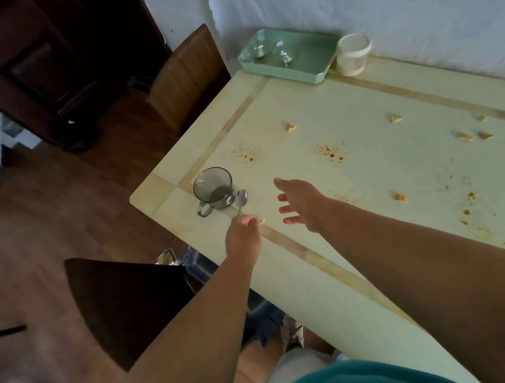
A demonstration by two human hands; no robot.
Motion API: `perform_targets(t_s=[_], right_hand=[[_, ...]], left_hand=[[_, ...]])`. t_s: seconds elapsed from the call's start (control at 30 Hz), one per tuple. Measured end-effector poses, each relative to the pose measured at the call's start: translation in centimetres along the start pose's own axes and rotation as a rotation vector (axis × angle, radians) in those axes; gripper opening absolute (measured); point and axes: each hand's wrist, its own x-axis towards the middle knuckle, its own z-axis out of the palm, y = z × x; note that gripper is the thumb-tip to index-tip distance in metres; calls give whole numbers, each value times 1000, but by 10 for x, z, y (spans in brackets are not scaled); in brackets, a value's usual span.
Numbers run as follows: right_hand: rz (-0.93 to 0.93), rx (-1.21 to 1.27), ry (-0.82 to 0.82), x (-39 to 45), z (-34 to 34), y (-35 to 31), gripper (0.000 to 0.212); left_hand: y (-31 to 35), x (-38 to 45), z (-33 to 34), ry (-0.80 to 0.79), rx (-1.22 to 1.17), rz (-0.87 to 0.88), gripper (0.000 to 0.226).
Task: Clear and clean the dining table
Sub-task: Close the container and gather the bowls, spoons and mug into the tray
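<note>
Table [333, 292]: pale, spotted with crumbs [400, 197] and reddish specks.
Mug [214, 192]: smoked glass, upright near the left corner, dark dregs inside.
Spoon [241, 199]: bowl touching the mug, handle pointing toward the near edge.
Left hand [243, 234]: fingers pinched on the spoon handle.
Right hand [300, 203]: above the table, fingers spread apart, holding nothing.
Tray [290, 56]: green, at the far edge, white jar [352, 54] just beside it.

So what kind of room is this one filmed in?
Most likely a home dining area: a crumb-strewn dining table with a glass mug, spoon and a green tray, and a wooden chair beside it.
</note>
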Motion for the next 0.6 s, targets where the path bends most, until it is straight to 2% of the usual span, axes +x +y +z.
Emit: perform_targets(t_s=[0.2,0.37,0.5,0.6], right_hand=[[49,-15,-37,19,23,9,34],[88,-24,-47,41,38,14,34],[131,-47,-59,53,44,18,36],[159,-72,-64,60,45,19,30]], left_hand=[[-20,28,-7,43,64,-46,33],[-40,52,-13,100,165,-96,34],[-46,72,-13,84,255,-78,30],[-48,83,-7,95,323,-56,20]])
